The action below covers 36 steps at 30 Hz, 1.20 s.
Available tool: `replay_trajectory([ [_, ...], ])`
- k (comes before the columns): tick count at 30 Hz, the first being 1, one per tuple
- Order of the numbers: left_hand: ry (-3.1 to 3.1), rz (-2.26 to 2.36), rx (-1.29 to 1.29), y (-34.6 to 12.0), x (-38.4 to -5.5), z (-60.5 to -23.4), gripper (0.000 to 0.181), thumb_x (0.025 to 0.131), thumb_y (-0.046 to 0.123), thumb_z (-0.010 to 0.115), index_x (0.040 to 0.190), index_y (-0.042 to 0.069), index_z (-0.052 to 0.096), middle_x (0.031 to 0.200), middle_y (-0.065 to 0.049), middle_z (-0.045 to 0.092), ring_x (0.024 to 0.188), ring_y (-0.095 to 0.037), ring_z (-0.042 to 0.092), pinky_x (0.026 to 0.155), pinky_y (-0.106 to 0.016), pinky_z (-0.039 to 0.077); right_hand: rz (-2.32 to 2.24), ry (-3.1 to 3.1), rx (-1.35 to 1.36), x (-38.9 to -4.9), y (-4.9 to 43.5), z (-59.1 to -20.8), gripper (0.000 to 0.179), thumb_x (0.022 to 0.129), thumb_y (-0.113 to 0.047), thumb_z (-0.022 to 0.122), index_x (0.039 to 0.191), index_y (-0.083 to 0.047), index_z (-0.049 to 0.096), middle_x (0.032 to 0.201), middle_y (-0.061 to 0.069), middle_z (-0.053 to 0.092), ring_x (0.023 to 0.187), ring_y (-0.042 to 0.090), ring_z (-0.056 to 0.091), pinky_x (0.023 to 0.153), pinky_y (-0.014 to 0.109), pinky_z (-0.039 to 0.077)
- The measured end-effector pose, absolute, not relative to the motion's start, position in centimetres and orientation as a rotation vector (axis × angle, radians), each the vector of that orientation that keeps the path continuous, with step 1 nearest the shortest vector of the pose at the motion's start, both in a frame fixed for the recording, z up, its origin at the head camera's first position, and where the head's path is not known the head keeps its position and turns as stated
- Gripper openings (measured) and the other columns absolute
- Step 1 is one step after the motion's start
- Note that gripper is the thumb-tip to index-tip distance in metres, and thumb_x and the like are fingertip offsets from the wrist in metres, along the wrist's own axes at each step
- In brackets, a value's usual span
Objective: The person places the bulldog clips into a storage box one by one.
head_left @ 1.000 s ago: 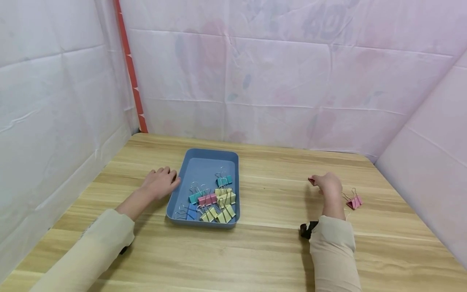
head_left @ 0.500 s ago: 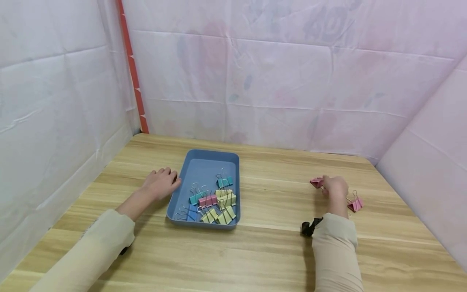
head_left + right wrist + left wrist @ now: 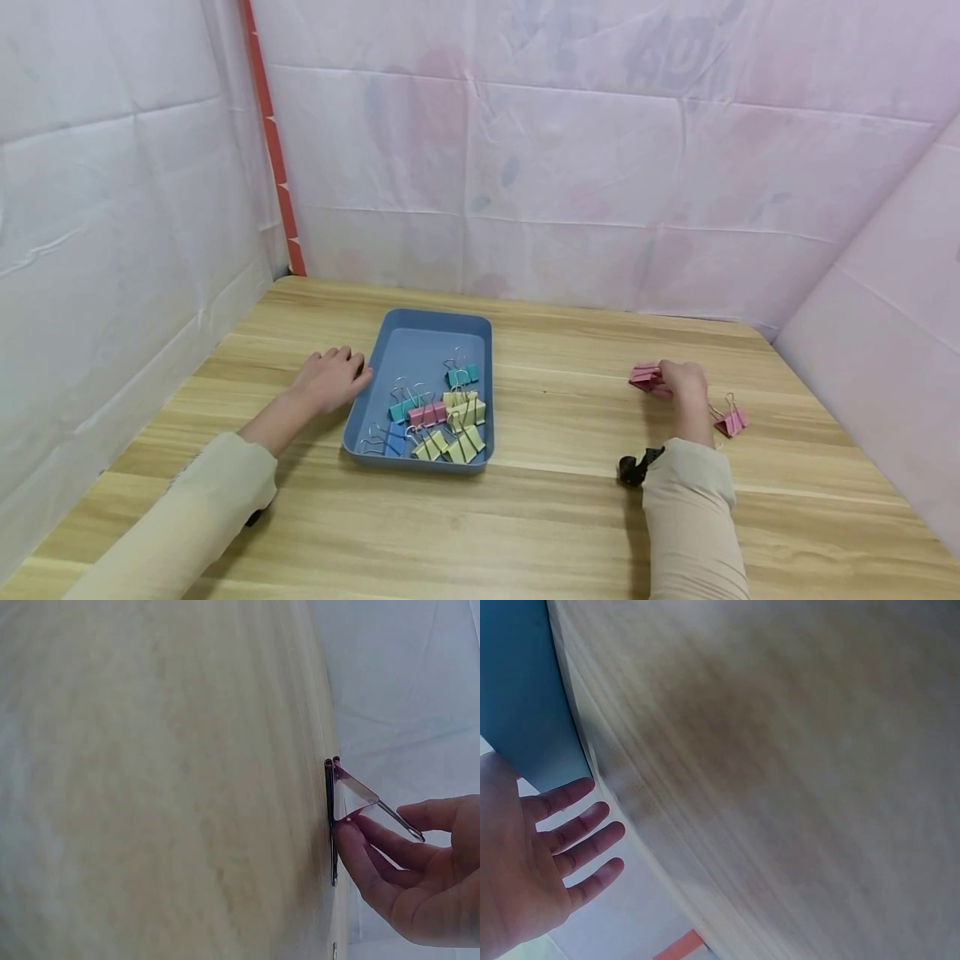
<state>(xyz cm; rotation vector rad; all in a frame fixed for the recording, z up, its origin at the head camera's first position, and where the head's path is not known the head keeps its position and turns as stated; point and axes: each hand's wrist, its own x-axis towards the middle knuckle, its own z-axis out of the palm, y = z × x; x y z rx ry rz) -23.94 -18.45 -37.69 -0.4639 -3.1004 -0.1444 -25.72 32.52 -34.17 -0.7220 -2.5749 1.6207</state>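
My left hand [image 3: 330, 381] lies by the left rim of the blue tray [image 3: 435, 315], thumb at the rim. Its fingers are extended and apart in the left wrist view, near the tray wall [image 3: 525, 690]. My right hand [image 3: 684, 385] holds a pink binder clip [image 3: 643, 375] low over the table at the right. In the right wrist view the fingers of this hand [image 3: 431, 877] curl about the clip [image 3: 354, 791], touching its body. One wire handle lies along the tabletop and the other points toward the hand.
Several yellow, teal, blue and pink binder clips [image 3: 427, 412] lie in the tray's near half. Another pink binder clip [image 3: 731, 422] stands right of my right hand. White sheeting [image 3: 562, 158] walls the table's back and sides.
The pink clip at my right hand was mostly covered by the fingers; its body and handles now show more, and it has turned. My right hand shifted slightly right. The left stayed put.
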Motion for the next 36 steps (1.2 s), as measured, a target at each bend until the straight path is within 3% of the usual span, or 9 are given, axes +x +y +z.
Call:
replay_trajectory([
  [3, -3.096, -0.145, -0.467, -18.5, -24.0, -37.7, 0.05, 0.095, 0.037, 0.036, 0.12, -0.003, 0.054, 0.118, -0.025, 0.049, 0.108, -0.04, 0.046, 0.09, -0.058, 0.033, 1.771, -2.511, -0.72, -26.0, 32.4, -34.2, 0.038, 0.086, -0.007, 0.039, 0.11, 0.023, 0.041, 0.061, 0.005, 0.056, 0.05, 0.011, 0.06, 0.058, 0.026, 0.052],
  [7, -3.095, -0.148, -0.464, -18.4, -23.9, -37.6, 0.049, 0.095, 0.037, 0.037, 0.119, -0.003, 0.054, 0.118, -0.025, 0.05, 0.108, -0.04, 0.047, 0.09, -0.058, 0.033, 1.758, -2.548, -0.703, -26.3, 32.3, -34.4, 0.035, 0.088, -0.01, 0.046, 0.109, 0.018, 0.044, 0.061, 0.002, 0.056, 0.053, 0.008, 0.059, 0.059, 0.025, 0.052],
  [15, -3.106, -0.144, -0.466, -18.3, -23.8, -37.4, 0.05, 0.095, 0.037, 0.036, 0.119, -0.003, 0.055, 0.118, -0.025, 0.05, 0.108, -0.04, 0.047, 0.089, -0.057, 0.034, 1.588, -2.683, -0.735, -27.3, 32.2, -35.3, 0.022, 0.085, -0.011, 0.058, 0.097, 0.008, 0.055, 0.061, 0.0, 0.057, 0.055, 0.007, 0.056, 0.056, 0.023, 0.051],
  [28, -3.111, -0.143, -0.467, -18.3, -23.8, -37.6, 0.05, 0.096, 0.037, 0.035, 0.118, -0.003, 0.055, 0.117, -0.024, 0.05, 0.107, -0.039, 0.047, 0.088, -0.056, 0.035, 1.348, -2.741, -0.835, -27.0, 31.8, -34.7, 0.023, 0.081, -0.015, 0.061, 0.082, 0.003, 0.048, 0.064, 0.005, 0.046, 0.047, 0.01, 0.05, 0.048, 0.021, 0.045],
  [32, -3.106, -0.15, -0.465, -18.2, -23.9, -37.6, 0.051, 0.096, 0.037, 0.035, 0.118, -0.003, 0.055, 0.117, -0.024, 0.051, 0.106, -0.039, 0.048, 0.088, -0.055, 0.036, 1.328, -2.755, -0.828, -26.9, 31.7, -34.6, 0.026, 0.079, -0.015, 0.063, 0.085, 0.006, 0.049, 0.061, 0.003, 0.047, 0.046, 0.008, 0.052, 0.048, 0.02, 0.045],
  [36, -3.107, -0.146, -0.457, -18.2, -24.0, -37.6, 0.051, 0.096, 0.038, 0.035, 0.119, -0.003, 0.055, 0.118, -0.024, 0.051, 0.107, -0.039, 0.048, 0.089, -0.055, 0.035, 1.36, -2.745, -0.831, -26.9, 31.6, -34.5, 0.037, 0.078, -0.014, 0.062, 0.097, 0.013, 0.047, 0.075, 0.012, 0.049, 0.049, 0.009, 0.052, 0.052, 0.021, 0.047],
])
